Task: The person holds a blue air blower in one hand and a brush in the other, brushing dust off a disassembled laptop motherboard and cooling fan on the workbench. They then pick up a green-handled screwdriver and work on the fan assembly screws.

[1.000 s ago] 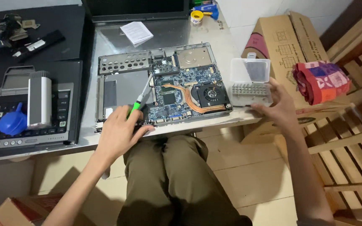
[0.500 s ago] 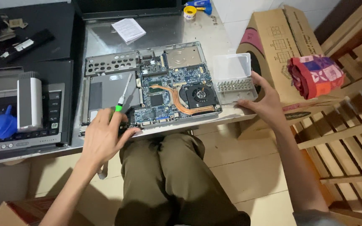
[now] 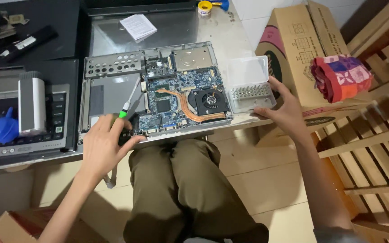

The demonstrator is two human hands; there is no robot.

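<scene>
A tall brown cardboard box (image 3: 293, 49) with a pink oval patch stands at the desk's (image 3: 203, 27) right edge, a red patterned cloth (image 3: 341, 76) on the wooden slats beside it. A white folded leaflet (image 3: 138, 27) lies at the back. On the left, a blue blower (image 3: 2, 128) and grey block (image 3: 31, 105) rest on a dark keyboard unit (image 3: 55, 135). The opened laptop (image 3: 158, 90), circuit board and fan exposed, lies centred at the near edge. The left hand (image 3: 102, 146) is closed around a green-tipped screwdriver (image 3: 128, 102). The right hand (image 3: 284, 110), fingers spread, grips the clear bit case (image 3: 248, 83) beside the laptop.
</scene>
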